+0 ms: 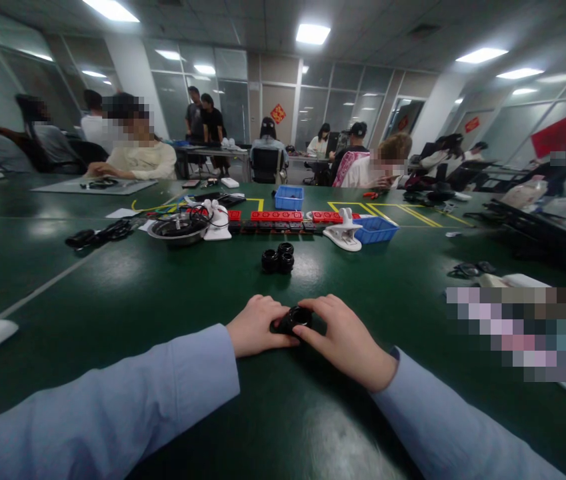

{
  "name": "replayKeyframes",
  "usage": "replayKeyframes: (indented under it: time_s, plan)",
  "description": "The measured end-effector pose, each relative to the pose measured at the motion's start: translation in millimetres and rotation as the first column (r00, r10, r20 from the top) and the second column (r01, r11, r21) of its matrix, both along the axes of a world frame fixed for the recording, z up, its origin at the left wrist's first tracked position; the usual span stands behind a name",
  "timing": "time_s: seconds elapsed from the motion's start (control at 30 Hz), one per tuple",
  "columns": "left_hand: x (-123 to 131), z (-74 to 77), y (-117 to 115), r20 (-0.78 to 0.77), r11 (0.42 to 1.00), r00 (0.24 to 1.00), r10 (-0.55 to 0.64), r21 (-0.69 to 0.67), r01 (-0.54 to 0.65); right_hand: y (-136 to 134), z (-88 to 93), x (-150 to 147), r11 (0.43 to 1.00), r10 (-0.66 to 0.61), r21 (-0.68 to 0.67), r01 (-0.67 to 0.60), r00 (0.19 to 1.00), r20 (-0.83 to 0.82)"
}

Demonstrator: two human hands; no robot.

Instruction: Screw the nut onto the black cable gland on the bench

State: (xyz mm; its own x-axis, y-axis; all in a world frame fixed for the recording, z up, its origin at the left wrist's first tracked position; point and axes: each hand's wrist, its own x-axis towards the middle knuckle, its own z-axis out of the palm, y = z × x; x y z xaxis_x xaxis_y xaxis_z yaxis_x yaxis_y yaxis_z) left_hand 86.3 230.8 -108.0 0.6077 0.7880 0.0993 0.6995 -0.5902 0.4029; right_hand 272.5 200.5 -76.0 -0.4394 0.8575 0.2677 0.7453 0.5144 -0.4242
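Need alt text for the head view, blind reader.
A left hand and right hand hold a round black part at a green table. Ahead is a cluster of black parts; farther back, red pieces in a row, with people beyond.

We see a green table [187,287] with a shiny top.
On it we find clustered black rings [278,260], and beyond them a metal bowl [183,241], a white clamp [343,235], a blue basket [383,231] just beside it, and black cables [117,230].
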Motion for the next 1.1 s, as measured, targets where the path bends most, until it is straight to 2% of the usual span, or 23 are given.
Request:
replayKeyframes:
  time_s: [0.37,0.6,0.77,0.83,0.93,1.03,1.1]
  plan:
    - [1.3,-3.6,1.4,0.031,1.000,0.999,0.011,0.021,-0.012,-1.6,-3.0,-7.2,0.994,0.051,0.098,-0.050,0.999,0.000]
    - [0.7,-6.1,3.0,-0.026,0.999,0.999,0.030,0.028,-0.030,-7.0,2.0,-17.2,0.963,0.197,0.165,-0.215,0.974,0.115]
    - [0.5,-6.2,2.5,-0.026,0.999,1.000,0.013,0.039,-0.012,-10.9,0.6,-12.6,0.889,0.357,0.246,-0.386,0.921,0.154]
    - [0.8,-5.2,1.6,-0.016,0.999,1.000,0.024,0.035,-0.023,-10.4,-2.2,-8.3,0.873,0.377,0.273,-0.404,0.915,0.145]
    - [0.7,-3.3,0.5,0.018,0.999,0.999,0.039,0.003,-0.039,-2.7,-5.9,1.2,0.916,0.278,0.255,-0.308,0.949,0.147]
    - [-0.3,-1.8,0.3,0.037,0.999,0.999,0.031,-0.024,-0.031,13.1,-7.9,13.1,0.978,0.063,0.185,-0.093,0.985,0.162]
    - [-1.0,-1.1,0.5,0.035,0.999,0.999,0.024,-0.036,-0.023,23.3,-8.8,20.4,0.990,-0.041,0.138,0.020,0.988,0.149]
